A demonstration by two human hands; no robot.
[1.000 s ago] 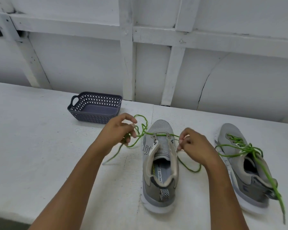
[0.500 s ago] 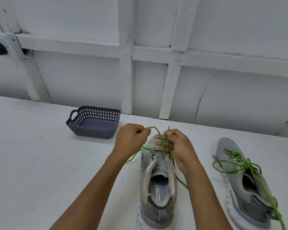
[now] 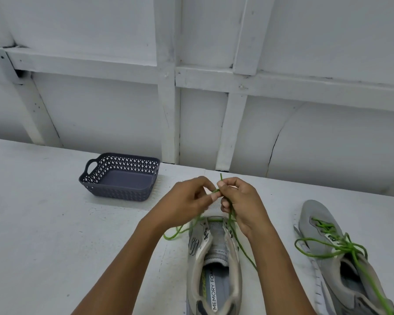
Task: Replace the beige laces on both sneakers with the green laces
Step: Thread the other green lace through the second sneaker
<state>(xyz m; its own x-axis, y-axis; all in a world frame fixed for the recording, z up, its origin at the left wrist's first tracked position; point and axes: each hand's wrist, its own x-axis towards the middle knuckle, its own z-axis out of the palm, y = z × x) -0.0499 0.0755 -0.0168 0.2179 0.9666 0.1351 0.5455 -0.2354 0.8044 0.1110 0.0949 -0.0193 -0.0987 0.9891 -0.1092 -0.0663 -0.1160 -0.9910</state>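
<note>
A grey sneaker [image 3: 214, 264] stands in front of me, heel toward me, with a green lace [image 3: 241, 246] through its lowest eyelets only. Above its toe my left hand [image 3: 187, 203] and my right hand [image 3: 239, 201] meet, each pinching an end of that lace; one tip sticks up above my right fingers. Loose lace trails left and right of the shoe. A second grey sneaker [image 3: 341, 260] lies at the right, laced in green [image 3: 337, 244] with long loose ends. No beige laces are in view.
A dark grey perforated basket [image 3: 121, 176] sits on the white table [image 3: 43, 223] at the back left, nothing visible inside. A white panelled wall [image 3: 191, 87] rises right behind the table.
My hands came together from either side of the shoe and now hold both lace ends up above its toe. The view has tilted upward.
</note>
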